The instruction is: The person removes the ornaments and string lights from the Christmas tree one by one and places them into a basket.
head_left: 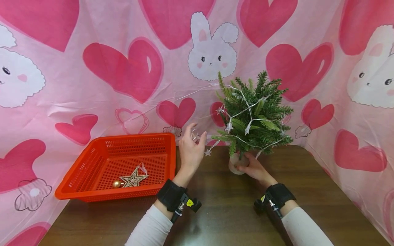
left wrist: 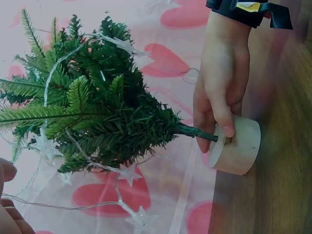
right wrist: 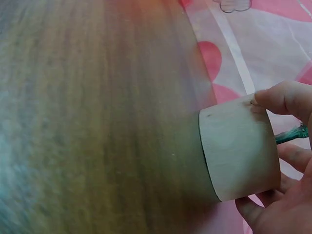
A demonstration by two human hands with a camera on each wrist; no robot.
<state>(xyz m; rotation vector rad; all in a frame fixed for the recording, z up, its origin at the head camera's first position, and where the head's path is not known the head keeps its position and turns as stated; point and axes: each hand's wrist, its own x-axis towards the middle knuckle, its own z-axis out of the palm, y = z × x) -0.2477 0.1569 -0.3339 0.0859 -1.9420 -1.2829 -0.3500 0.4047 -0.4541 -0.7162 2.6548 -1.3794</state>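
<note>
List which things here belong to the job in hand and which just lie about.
Job, apparently: green tree; wooden base, gripped by right hand; star string, at left hand.

Seemingly lying about: red basket, holding gold star and gold ball.

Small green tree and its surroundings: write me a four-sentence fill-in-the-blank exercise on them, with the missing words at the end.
1. The right hand grips the pale, round wooden ____ beneath the small tree.
2. The clear string draped over the tree carries pieces shaped like ____.
3. The red basket stands on the table to the person's ____.
4. Hearts and long-eared white ____ decorate the pink backdrop.

Missing words: base; stars; left; rabbits.
</note>
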